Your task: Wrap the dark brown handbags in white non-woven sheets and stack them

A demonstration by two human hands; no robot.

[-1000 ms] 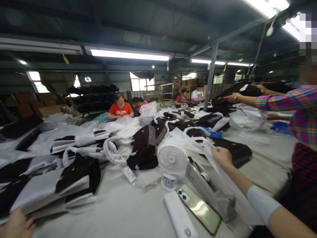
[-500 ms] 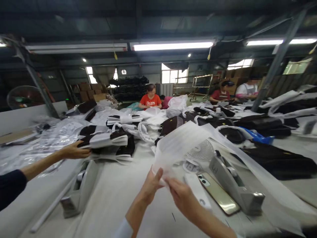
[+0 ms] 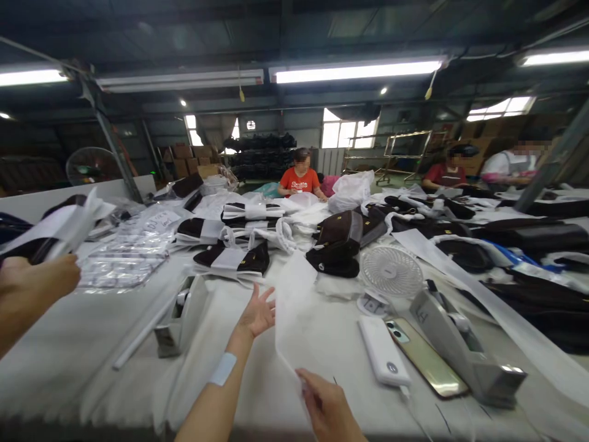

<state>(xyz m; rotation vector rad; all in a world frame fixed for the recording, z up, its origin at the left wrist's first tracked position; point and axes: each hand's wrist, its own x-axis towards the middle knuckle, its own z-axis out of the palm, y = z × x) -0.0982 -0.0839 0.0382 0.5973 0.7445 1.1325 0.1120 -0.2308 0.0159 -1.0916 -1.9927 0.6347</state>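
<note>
My right hand [image 3: 327, 406] pinches the near corner of a thin white sheet [image 3: 297, 313] that stands up over the table [image 3: 92, 344]. My left hand [image 3: 258, 312] is open with fingers spread, palm toward the sheet's left edge, just beside it. A white patch is stuck on my left wrist. Beyond the sheet lie black bags wrapped in white sleeves [image 3: 234, 259].
A tape dispenser [image 3: 464, 350], a phone [image 3: 426, 362], a white power bank [image 3: 384, 359] and a small fan [image 3: 391, 273] sit at the right. A second dispenser [image 3: 184, 313] stands left. A co-worker's hand [image 3: 32, 285] holds a bag at far left. Other people sit across the table.
My left hand has let go of the sheet and opened beside it. The sheet now hangs from my right hand alone. The co-worker's hand has lifted a bag toward the left.
</note>
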